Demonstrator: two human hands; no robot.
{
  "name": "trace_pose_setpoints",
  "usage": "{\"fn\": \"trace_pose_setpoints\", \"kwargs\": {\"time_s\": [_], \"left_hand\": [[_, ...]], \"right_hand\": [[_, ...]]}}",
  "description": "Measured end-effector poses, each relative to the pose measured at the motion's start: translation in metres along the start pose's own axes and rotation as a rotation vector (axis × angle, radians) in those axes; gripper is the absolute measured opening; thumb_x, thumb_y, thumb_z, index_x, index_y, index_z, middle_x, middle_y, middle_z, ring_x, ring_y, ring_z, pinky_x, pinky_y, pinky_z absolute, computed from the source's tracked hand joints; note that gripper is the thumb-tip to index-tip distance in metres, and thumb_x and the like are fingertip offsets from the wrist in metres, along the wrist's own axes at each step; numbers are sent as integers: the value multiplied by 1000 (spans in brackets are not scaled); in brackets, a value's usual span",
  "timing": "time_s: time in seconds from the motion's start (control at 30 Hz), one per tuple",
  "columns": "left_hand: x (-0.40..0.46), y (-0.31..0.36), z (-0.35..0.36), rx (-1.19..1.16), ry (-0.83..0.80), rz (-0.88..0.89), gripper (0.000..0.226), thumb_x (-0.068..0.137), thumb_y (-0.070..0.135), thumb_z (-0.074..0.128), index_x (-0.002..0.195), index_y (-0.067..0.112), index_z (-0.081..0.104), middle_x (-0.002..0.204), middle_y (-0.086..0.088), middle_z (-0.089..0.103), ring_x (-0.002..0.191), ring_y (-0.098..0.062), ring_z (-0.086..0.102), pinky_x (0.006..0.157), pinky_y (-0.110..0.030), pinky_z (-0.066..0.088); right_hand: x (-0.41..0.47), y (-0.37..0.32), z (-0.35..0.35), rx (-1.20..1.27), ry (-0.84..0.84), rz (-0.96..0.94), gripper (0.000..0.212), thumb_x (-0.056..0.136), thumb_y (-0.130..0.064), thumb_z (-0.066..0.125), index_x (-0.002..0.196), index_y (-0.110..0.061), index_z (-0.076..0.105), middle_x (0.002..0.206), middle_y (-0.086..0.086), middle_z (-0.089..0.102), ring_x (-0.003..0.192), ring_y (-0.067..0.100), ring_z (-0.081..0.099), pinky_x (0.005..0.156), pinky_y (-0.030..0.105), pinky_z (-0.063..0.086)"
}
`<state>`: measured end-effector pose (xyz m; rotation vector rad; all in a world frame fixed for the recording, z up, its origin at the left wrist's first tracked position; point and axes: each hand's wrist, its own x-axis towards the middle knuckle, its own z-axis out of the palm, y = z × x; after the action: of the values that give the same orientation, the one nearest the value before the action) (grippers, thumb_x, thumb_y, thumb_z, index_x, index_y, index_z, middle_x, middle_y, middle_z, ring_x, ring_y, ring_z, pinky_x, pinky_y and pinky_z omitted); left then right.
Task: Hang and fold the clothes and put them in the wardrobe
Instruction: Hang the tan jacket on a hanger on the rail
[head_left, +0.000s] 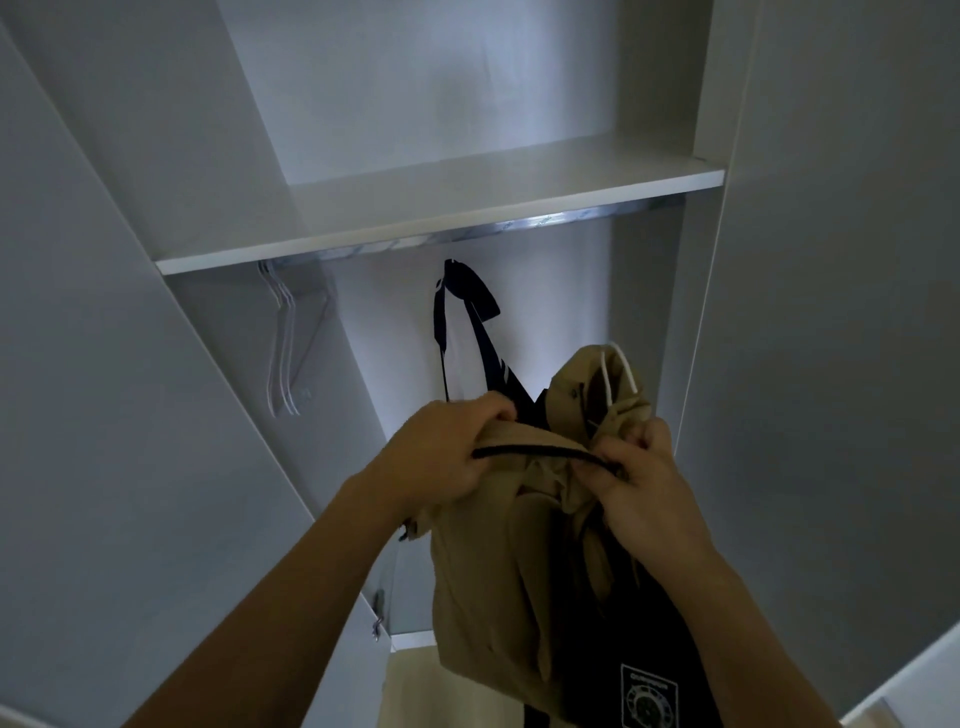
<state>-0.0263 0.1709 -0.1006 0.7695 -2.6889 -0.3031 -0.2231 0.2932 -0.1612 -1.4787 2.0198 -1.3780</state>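
I hold a tan jacket (483, 582) up in front of the open wardrobe. My left hand (441, 452) grips its collar on the left. My right hand (644, 473) pinches the fabric and a thin dark edge on the right. A white hanger hook (621, 369) sticks up out of the jacket's top. A black garment with a white printed badge (647, 691) hangs against the jacket's right side. Behind, a dark blue and white garment (467, 338) hangs from the metal rail (519, 228).
Under the white shelf (441, 208) the rail also carries a few bare white hangers (283, 343) at its left end. An open wardrobe door (104, 415) stands on the left, a white side panel (831, 312) on the right. Free rail shows between the hangers and the garment.
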Motion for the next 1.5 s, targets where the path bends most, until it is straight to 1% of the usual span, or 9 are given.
{"fn": "trace_pose_setpoints", "kwargs": {"time_s": [0.23, 0.33, 0.47, 0.57, 0.8, 0.93, 1.1, 1.33, 1.5], "left_hand": [[-32, -27, 19, -111, -86, -210, 25, 94, 5, 48, 105, 24, 61, 95, 4, 68, 82, -12, 63, 77, -28, 52], [-12, -13, -9, 2, -289, -125, 22, 92, 6, 47, 92, 21, 62, 86, 6, 65, 79, -10, 60, 75, -24, 48], [19, 17, -35, 126, -473, -8, 17, 93, 8, 48, 86, 7, 63, 82, 1, 63, 74, -9, 56, 77, -26, 46], [30, 41, -43, 86, -408, 68, 19, 89, 5, 48, 75, 13, 60, 73, 4, 61, 67, -9, 54, 73, -29, 47], [23, 50, -35, 178, -646, -26, 20, 93, 4, 47, 78, 10, 59, 78, -1, 58, 72, -12, 52, 85, -39, 51], [17, 55, -33, 198, -418, 60, 14, 88, 11, 51, 80, 16, 61, 77, 3, 62, 70, -10, 56, 75, -35, 50], [-11, 24, 1, -394, 218, -217, 47, 83, 38, 74, 124, 32, 51, 114, 12, 56, 100, -5, 56, 81, -15, 48], [-47, 1, 56, -1037, 140, -395, 46, 90, -2, 59, 128, 24, 55, 124, 1, 63, 112, -21, 61, 88, -29, 54], [-52, -4, 70, -860, 78, -423, 35, 96, 11, 59, 124, 31, 60, 129, 6, 57, 115, -14, 57, 93, -24, 50]], "right_hand": [[-12, 13, -17, -193, -83, 24, 14, 79, -51, 60, 85, -39, 54, 107, -13, 33, 86, 10, 50, 64, 22, 36], [-19, 14, -30, -258, -235, 68, 75, 66, -73, 63, 131, -65, 26, 127, -11, 18, 109, 14, 40, 90, 35, 47], [-26, 2, -29, -293, -257, 88, 70, 41, -97, 53, 97, -55, 58, 111, -18, 17, 109, 17, 42, 96, 36, 45], [-30, -6, -19, -126, -204, 114, 55, 46, -87, 61, 69, -37, 61, 111, -14, 27, 101, 13, 49, 90, 34, 46], [-41, -9, -30, 378, -511, 157, 70, 62, -63, 76, 121, -73, 40, 120, -32, 31, 110, -11, 41, 88, 13, 44], [-40, -16, -8, 372, -318, 143, 3, 75, -55, 66, 77, -55, 68, 104, -19, 38, 97, -10, 46, 93, 11, 40], [-43, -13, -6, 526, -122, 194, 15, 74, -59, 59, 74, -49, 70, 78, -33, 48, 79, -11, 56, 67, -1, 42], [-47, -12, 6, 503, -42, 220, 51, 76, -61, 54, 111, -26, 69, 102, -21, 47, 97, -3, 54, 71, 5, 44], [-48, -10, 1, 520, -38, 223, 51, 76, -57, 55, 111, -22, 69, 106, -18, 47, 100, -1, 54, 70, 4, 46]]}}
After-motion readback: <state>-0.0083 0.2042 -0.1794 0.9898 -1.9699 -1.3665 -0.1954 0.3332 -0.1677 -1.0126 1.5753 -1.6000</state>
